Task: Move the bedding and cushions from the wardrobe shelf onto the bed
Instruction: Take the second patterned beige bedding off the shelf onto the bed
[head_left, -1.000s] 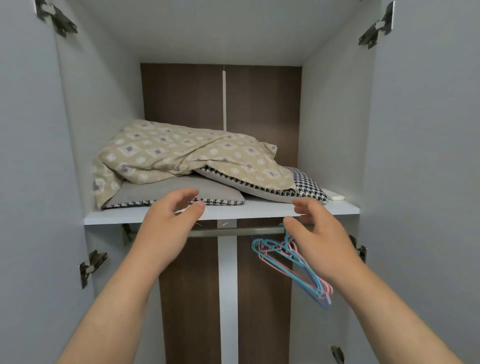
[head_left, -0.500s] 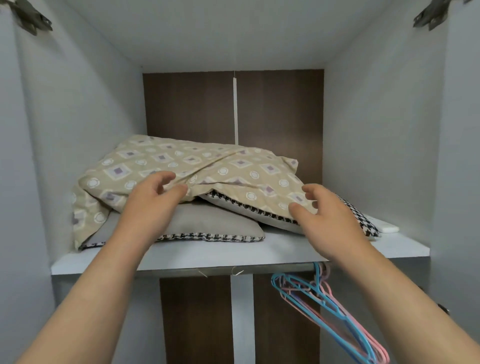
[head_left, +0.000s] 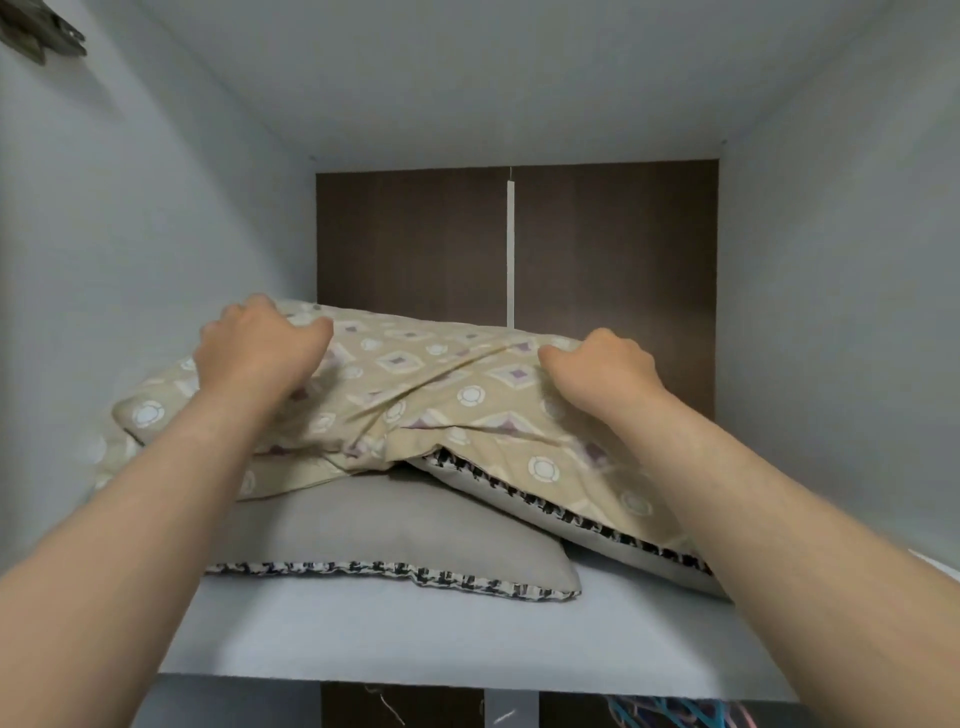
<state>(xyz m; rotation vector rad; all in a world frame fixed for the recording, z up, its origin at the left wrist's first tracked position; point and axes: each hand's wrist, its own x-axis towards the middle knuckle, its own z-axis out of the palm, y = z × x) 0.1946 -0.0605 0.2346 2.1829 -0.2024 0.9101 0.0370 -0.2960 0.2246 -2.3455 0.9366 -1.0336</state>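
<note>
White shelf (head_left: 415, 634): both hands (left hand (head_left: 260, 345), right hand (head_left: 602, 371)), fingers curled, grip patterned bedding (head_left: 431, 384) atop cushions (head_left: 374, 530).

I saw pale grey side walls (head_left: 130, 249) and a pale ceiling (head_left: 493, 67) boxing in a dark brown back panel (head_left: 410, 244), split by 1 white vertical strip (head_left: 510, 249).

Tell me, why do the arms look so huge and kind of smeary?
Head view: the wide-angle lens stretches whatever sits near the picture's edges, so the forearms balloon; the left hand and right hand on the patterned bedding look slightly soft; lighting is even, without glare.
</note>
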